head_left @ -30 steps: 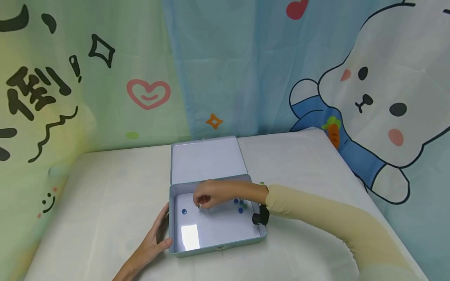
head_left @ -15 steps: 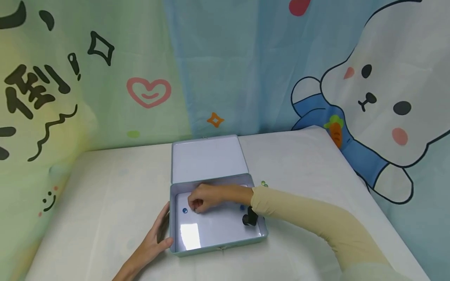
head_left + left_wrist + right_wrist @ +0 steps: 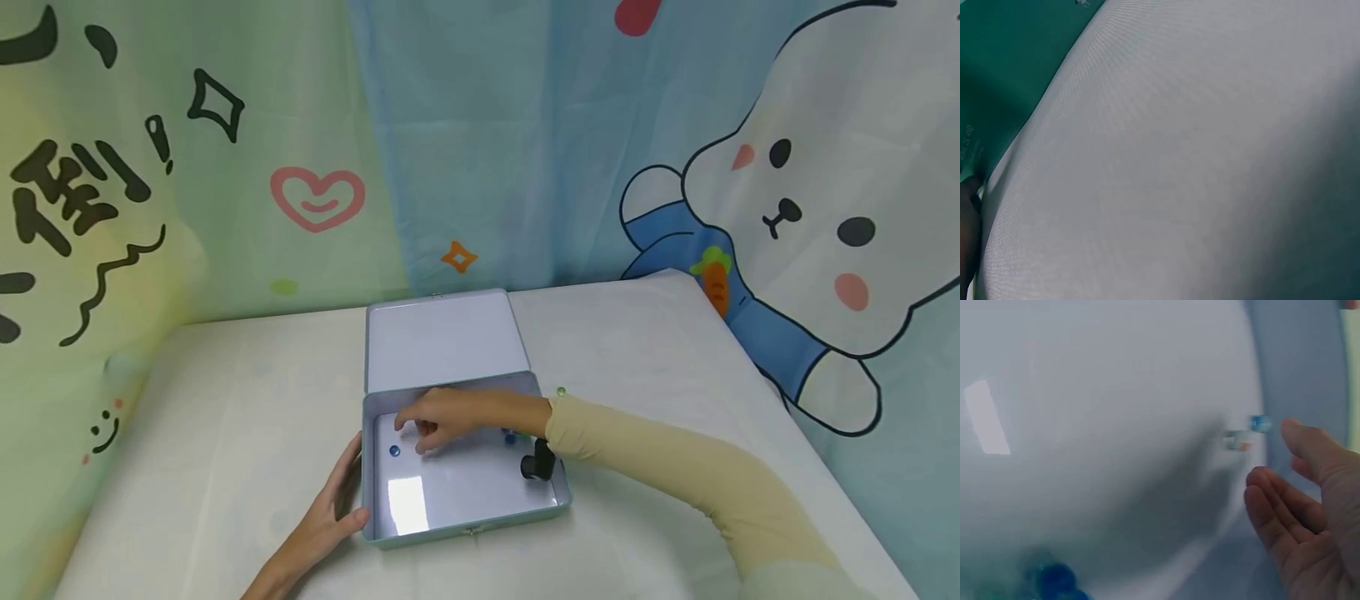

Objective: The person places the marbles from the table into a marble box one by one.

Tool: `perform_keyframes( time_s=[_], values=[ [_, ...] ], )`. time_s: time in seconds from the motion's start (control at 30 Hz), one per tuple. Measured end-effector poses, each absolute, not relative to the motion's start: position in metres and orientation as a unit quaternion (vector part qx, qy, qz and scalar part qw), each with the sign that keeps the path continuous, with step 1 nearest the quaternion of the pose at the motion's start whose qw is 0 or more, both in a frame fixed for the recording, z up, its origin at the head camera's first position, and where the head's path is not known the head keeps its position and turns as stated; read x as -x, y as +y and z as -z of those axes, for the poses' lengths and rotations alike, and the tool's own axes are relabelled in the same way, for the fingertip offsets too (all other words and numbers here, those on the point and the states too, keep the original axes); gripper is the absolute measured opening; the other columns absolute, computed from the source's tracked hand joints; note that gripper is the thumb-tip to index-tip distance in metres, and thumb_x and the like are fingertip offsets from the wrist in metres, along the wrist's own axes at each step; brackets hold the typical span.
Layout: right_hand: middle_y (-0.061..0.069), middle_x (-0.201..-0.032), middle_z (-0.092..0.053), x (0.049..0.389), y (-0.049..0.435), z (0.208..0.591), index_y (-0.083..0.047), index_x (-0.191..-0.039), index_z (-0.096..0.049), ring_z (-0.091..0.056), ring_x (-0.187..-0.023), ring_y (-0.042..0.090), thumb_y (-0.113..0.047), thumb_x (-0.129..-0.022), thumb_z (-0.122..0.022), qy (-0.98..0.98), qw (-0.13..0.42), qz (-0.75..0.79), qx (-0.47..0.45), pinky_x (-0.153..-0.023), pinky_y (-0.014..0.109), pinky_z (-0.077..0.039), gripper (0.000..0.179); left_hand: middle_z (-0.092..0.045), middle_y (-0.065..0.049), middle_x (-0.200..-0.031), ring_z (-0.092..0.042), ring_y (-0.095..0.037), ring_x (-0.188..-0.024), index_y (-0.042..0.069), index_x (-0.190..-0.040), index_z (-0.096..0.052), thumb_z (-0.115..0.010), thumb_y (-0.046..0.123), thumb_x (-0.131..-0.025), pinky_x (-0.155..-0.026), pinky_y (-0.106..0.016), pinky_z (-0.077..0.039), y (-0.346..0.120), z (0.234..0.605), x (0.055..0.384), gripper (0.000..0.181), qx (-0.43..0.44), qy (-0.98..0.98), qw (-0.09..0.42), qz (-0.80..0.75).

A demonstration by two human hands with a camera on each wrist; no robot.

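A shallow metal tin (image 3: pixel 465 531) stands on the table with its lid (image 3: pixel 446 346) folded back. My right hand (image 3: pixel 442 415) hovers over the tin's left half, thumb and fingers apart with nothing between them. Close to its fingertips in the right wrist view are a clear marble (image 3: pixel 1239 440) and a light blue marble (image 3: pixel 1260 423); the head view shows a blue marble (image 3: pixel 394 451) left of the hand. Dark blue marbles (image 3: pixel 1057 579) cluster at the tin's right end, partly covered by my forearm. My left hand (image 3: pixel 326 508) rests along the tin's left outer wall, thumb at the near corner.
A green marble (image 3: pixel 561 392) lies on the white tablecloth (image 3: pixel 247 417) beyond the tin's right side. A black wrist camera (image 3: pixel 538 461) hangs beneath my right wrist, over the tin. Behind the table stands a printed curtain (image 3: pixel 465 150).
My right hand has shifted left inside the tin, and its curled fingers have spread apart, letting go of a small clear marble. The left hand has stayed at the tin's side.
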State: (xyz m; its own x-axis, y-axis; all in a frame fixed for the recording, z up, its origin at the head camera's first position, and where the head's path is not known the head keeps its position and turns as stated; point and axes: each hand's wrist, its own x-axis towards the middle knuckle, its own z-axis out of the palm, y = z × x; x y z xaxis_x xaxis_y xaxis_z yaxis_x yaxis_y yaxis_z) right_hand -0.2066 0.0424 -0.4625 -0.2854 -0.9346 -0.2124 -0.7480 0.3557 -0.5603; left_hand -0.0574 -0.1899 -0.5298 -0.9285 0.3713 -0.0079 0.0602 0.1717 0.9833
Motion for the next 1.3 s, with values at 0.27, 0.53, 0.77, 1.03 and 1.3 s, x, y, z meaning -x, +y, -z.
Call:
perform_keyframes(
  time_s=[0.27,0.53,0.77,1.03,1.3],
  values=[
    [-0.001,-0.095,-0.066,0.199,0.087,0.403,-0.008,-0.127,-0.06,-0.059,-0.084,0.003,-0.024,-0.095,-0.063,0.791,0.256,0.233,0.505,-0.078,0.012,-0.051,0.036,-0.004,-0.015,-0.165,-0.016,0.014,-0.138,0.031,-0.157,-0.005,-0.059,0.025,-0.09,-0.107,-0.076,-0.004,-0.191,0.53,0.056,0.086,-0.145,0.756,0.119,-0.628],
    [-0.002,-0.098,-0.068,0.197,0.181,0.391,-0.01,-0.122,-0.063,-0.062,-0.09,0.007,-0.018,-0.094,-0.064,0.848,0.167,0.313,0.394,-0.083,0.022,-0.057,0.03,-0.007,-0.017,-0.164,-0.019,0.018,-0.135,0.028,-0.157,-0.006,-0.059,0.023,-0.09,-0.106,-0.077,-0.004,-0.193,0.529,0.057,0.086,-0.158,0.754,0.105,-0.629],
    [0.004,-0.101,-0.07,0.185,0.26,0.469,-0.007,-0.111,-0.067,-0.06,-0.089,0.005,-0.012,-0.09,-0.067,0.889,0.069,0.35,0.287,-0.079,0.021,-0.057,0.021,-0.008,-0.019,-0.163,-0.02,0.018,-0.134,0.028,-0.157,-0.006,-0.06,0.022,-0.09,-0.107,-0.075,-0.007,-0.191,0.531,0.058,0.086,-0.159,0.755,0.109,-0.627],
    [0.003,-0.1,-0.068,0.183,0.285,0.522,-0.007,-0.107,-0.068,-0.061,-0.088,0.007,-0.006,-0.085,-0.072,0.891,0.016,0.37,0.261,-0.078,0.018,-0.055,0.023,-0.007,-0.018,-0.164,-0.02,0.02,-0.133,0.029,-0.157,-0.006,-0.06,0.022,-0.089,-0.107,-0.075,-0.005,-0.191,0.529,0.056,0.086,-0.15,0.758,0.112,-0.624],
    [0.005,-0.098,-0.068,0.19,0.273,0.52,-0.005,-0.105,-0.068,-0.062,-0.086,0.01,-0.005,-0.084,-0.072,0.884,0.023,0.368,0.288,-0.075,0.02,-0.056,0.021,-0.006,-0.017,-0.164,-0.02,0.02,-0.133,0.029,-0.157,-0.006,-0.059,0.024,-0.09,-0.107,-0.076,-0.006,-0.192,0.53,0.057,0.086,-0.15,0.756,0.114,-0.627]
  ],
)
